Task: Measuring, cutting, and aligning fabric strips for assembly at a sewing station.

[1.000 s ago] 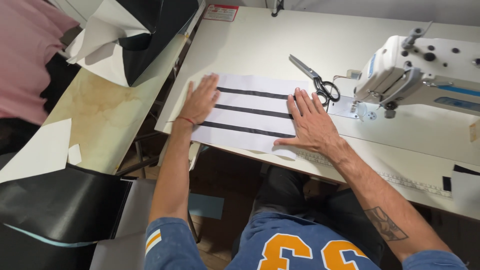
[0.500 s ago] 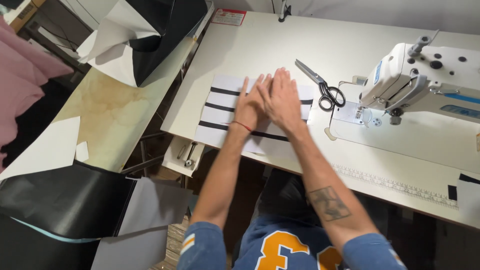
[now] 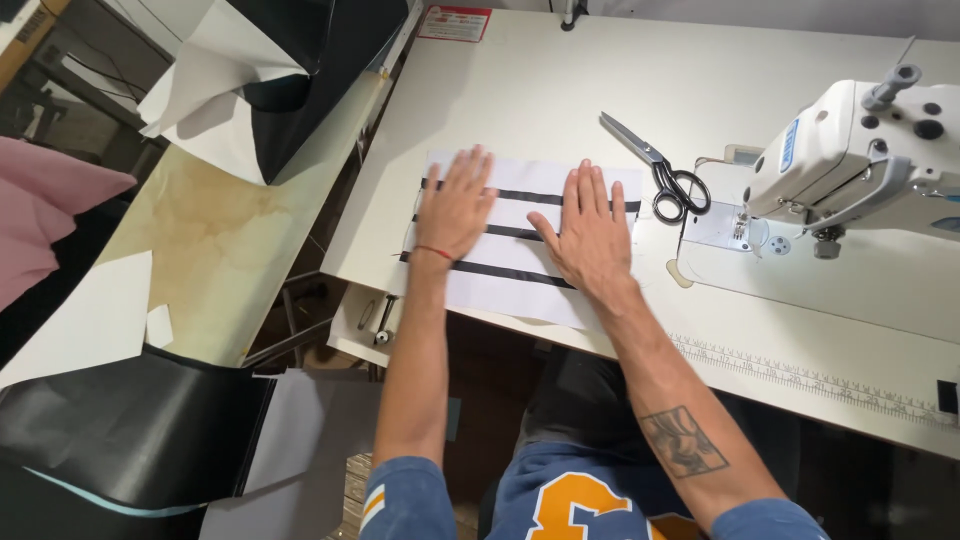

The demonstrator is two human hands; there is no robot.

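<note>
- Hands first: my left hand [image 3: 455, 210] and right hand [image 3: 590, 232] both lie flat and unclenched, fingers spread, palms pressing the white sheet with three black stripes [image 3: 515, 265]; neither grips anything.
- To smooth it well, I judge even downward pressure and strokes along the stripes, so nothing creeps.
- Sheet's near edge lies close to the bench [image 3: 540, 90] front edge; little margin there.
- Scissors [image 3: 655, 165] lie just right of the sheet; sewing machine [image 3: 860, 160] beyond them.
- Open room lies beyond the sheet's far edge.
</note>
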